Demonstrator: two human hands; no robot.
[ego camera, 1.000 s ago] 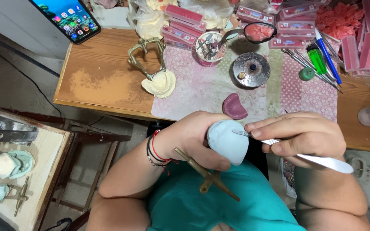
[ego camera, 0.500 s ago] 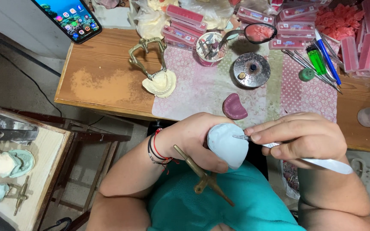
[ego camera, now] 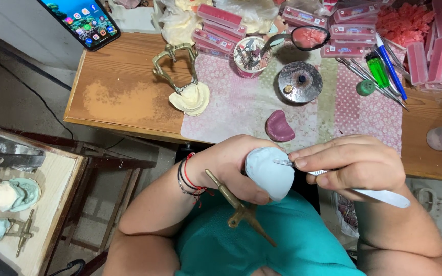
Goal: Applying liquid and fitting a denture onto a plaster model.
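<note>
- Nearest: teal lap (ego camera: pixel 282 240), with a brass articulator frame (ego camera: pixel 239 207) sticking down over it from under the left hand.
- Left hand (ego camera: pixel 231 166) wrapped around a pale blue plaster cast (ego camera: pixel 269 171), fingers curled behind, thumb below; red and black bracelets (ego camera: pixel 188 179) on the wrist.
- Right hand (ego camera: pixel 354 163) pinched on a thin metal carving tool (ego camera: pixel 344 181), tip touching the top of the cast, white handle trailing out to the right.
- Cast held in the air, just off the near edge of the bench (ego camera: pixel 124 102), above the lap.
- At far left, a low side table (ego camera: pixel 52 204) with more pale casts on brass frames.
- On the bench near its front edge, on a pink patterned mat (ego camera: pixel 231 102): a dark pink wax piece (ego camera: pixel 280 127).
- Left of it, a cream cast on a brass articulator (ego camera: pixel 188 84).
- Further back: a round metal burner (ego camera: pixel 299 82), a cup of instruments (ego camera: pixel 251 56), a green lighter (ego camera: pixel 377 69) beside a blue pen (ego camera: pixel 392 66).
- Along the far edge: pink boxes (ego camera: pixel 221 18) and a heap of pink wax scraps (ego camera: pixel 405 23).
- Far left corner: a smartphone (ego camera: pixel 80 18), screen lit.
</note>
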